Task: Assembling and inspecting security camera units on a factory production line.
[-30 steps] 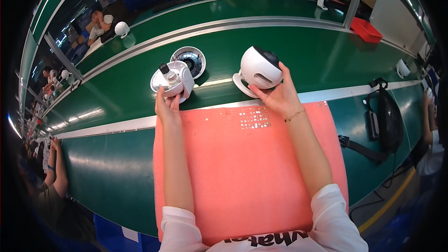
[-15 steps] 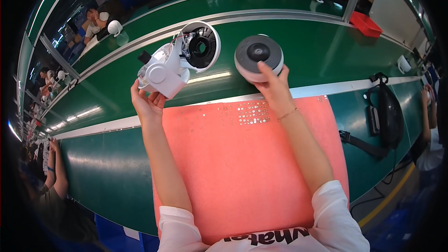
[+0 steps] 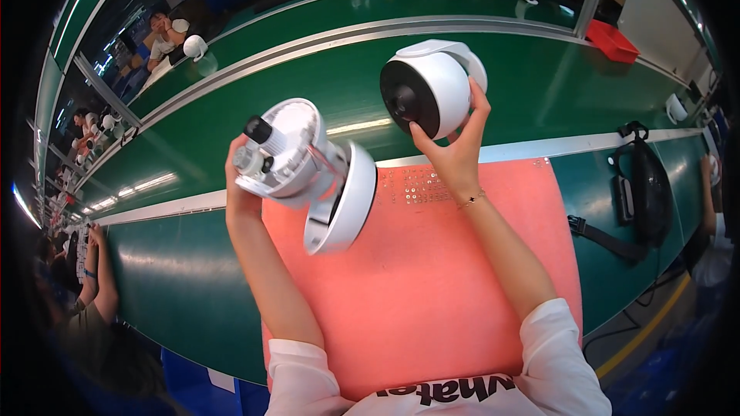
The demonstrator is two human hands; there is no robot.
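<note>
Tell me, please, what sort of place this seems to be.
Probably a factory assembly line: a long green work surface crosses the view, the left hand holds an opened-up white device, and another white device stands near a person.

The mat (image 3: 420,285) lies on the tabletop (image 3: 177,277). From mat centre: small parts (image 3: 422,189) on it, 12 o'clock; left camera unit (image 3: 297,177) in left grip (image 3: 241,196), between 10 and 11 o'clock; right camera unit (image 3: 447,85) in right grip (image 3: 456,156), 12 o'clock, farther out; bag (image 3: 646,200), 2 o'clock.
</note>
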